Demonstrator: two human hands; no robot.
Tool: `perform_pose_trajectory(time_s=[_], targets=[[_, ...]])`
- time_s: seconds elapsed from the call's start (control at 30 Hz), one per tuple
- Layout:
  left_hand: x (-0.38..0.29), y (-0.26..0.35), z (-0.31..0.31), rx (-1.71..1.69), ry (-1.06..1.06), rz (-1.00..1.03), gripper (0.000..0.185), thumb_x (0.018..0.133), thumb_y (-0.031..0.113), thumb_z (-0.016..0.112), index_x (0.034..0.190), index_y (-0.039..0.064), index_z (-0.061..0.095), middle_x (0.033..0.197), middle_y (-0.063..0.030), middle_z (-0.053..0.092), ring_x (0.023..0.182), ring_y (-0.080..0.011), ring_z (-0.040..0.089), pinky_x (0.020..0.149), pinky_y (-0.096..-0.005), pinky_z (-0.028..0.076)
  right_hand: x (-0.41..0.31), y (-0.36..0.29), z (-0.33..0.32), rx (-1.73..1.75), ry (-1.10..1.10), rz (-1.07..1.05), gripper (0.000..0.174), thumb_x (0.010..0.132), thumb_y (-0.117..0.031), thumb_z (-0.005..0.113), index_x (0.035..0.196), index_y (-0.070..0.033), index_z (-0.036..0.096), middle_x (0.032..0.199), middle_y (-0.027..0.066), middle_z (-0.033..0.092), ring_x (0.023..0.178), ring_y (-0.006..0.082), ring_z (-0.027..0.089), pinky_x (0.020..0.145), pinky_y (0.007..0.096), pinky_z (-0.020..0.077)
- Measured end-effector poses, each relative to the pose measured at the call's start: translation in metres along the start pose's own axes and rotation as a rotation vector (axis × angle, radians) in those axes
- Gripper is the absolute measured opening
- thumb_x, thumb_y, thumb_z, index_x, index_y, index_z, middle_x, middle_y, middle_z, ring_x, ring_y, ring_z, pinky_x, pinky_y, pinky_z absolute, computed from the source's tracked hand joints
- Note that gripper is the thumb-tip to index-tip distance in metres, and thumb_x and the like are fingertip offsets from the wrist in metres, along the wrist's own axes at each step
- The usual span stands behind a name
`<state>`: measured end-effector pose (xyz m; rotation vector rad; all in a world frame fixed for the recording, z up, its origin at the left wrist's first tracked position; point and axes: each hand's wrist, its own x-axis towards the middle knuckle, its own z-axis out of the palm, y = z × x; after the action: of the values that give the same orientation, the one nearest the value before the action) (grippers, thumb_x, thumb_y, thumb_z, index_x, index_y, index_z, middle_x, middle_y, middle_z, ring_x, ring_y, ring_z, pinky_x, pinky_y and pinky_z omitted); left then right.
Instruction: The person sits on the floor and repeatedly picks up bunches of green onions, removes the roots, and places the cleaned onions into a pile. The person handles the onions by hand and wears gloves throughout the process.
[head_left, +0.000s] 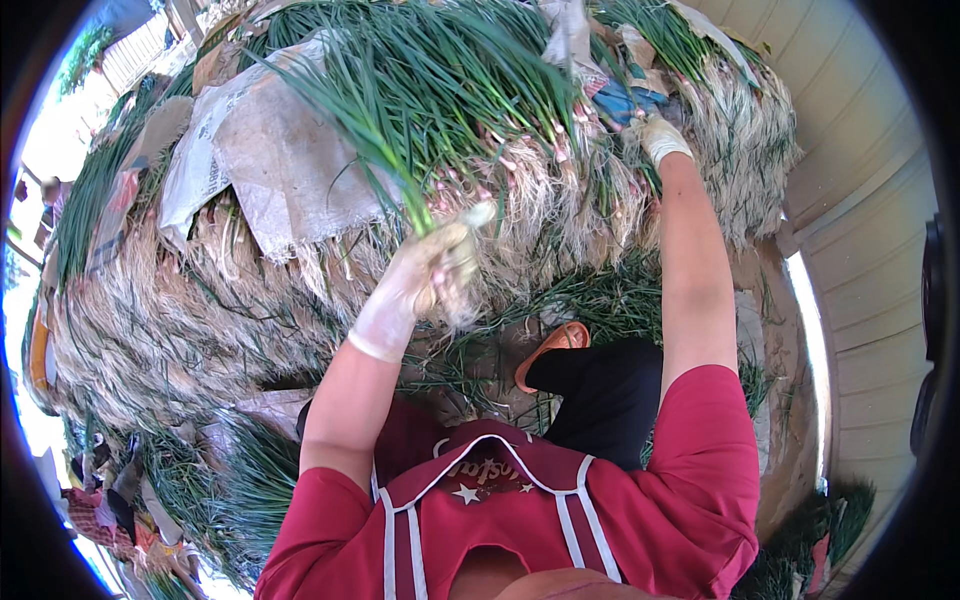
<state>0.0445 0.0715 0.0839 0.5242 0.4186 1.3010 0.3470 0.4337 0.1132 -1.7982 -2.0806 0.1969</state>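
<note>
My left hand (442, 262), in a pale thin glove, is closed around the lower stems of a bunch of green garlic plants (401, 176); their leaves point up and away, and pinkish bulbs and roots hang below the fist. My right hand (654, 139), also gloved, reaches to the right part of the heap, at a blue cloth or plastic piece (626, 105); whether its fingers grip anything cannot be made out. Between the hands lies a thick row of green garlic (480, 90) with leaves away from me and pale roots (555, 187) towards me.
Woven sacks (292, 150) cover part of the long heap at the left. Loose leaves (600, 300) litter the ground by my orange shoe (559, 345). More green plants (259, 465) lie at lower left. A ribbed wall (862, 300) runs along the right. A person (51, 199) is far left.
</note>
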Motion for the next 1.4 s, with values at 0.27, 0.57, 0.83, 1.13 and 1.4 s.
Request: perform_pose_trajectory(time_s=[0.27,0.57,0.83,1.13,1.4], targets=[[0.167,0.019,0.028,0.006,0.154,0.051,0.036,0.1,0.008,0.037,0.134,0.008,0.049,0.111,-0.0183,0.062,0.086,-0.0295,0.067,0.068,-0.0451,0.061,-0.018,0.003,-0.002,0.32,0.325,0.008,0.042,0.095,-0.041,0.052,0.107,-0.003,0.067,0.1,0.0232,0.068,0.098,0.0412,0.064,0.088,0.0457,0.049],[0.108,-0.001,-0.011,-0.004,0.454,0.046,0.037,0.103,0.018,0.038,0.128,-0.006,0.049,0.111,-0.0243,0.064,0.06,-0.0216,0.065,0.042,-0.0203,0.056,-0.001,0.03,0.016,0.493,0.238,0.064,0.03,0.088,-0.035,0.066,0.112,-0.016,0.066,0.096,0.0119,0.068,0.092,0.0264,0.065,0.083,0.0434,0.0507],[0.005,-0.01,-0.063,-0.058,0.569,0.017,0.027,0.098,0.015,0.05,0.119,-0.001,0.053,0.081,-0.0085,0.062,0.045,-0.0102,0.047,0.035,-0.0204,0.039,-0.08,0.01,-0.009,1.963,0.079,0.143,0.03,0.096,-0.026,0.057,0.122,-0.01,0.061,0.118,0.0032,0.062,0.103,0.0143,0.056,0.097,0.0309,0.0432],[-0.048,0.004,-0.046,0.073,0.383,0.164,0.038,0.095,0.009,0.056,0.131,0.0,0.052,0.108,-0.0137,0.066,0.089,-0.0186,0.066,0.073,-0.0272,0.056,-0.074,-0.013,-0.005,1.119,0.417,-0.107,0.024,0.096,-0.024,0.057,0.105,-0.003,0.064,0.094,0.0111,0.068,0.08,0.0229,0.067,0.067,0.0369,0.0551],[-0.025,0.019,-0.031,0.435,0.347,0.184,0.034,0.098,0.012,0.05,0.13,0.0,0.054,0.122,-0.0148,0.064,0.096,-0.0179,0.065,0.078,-0.0249,0.054,-0.024,0.081,0.037,1.722,0.327,0.406,0.032,0.098,-0.035,0.053,0.102,-0.005,0.061,0.079,0.006,0.055,0.067,0.0178,0.055,0.056,0.0316,0.0459]])
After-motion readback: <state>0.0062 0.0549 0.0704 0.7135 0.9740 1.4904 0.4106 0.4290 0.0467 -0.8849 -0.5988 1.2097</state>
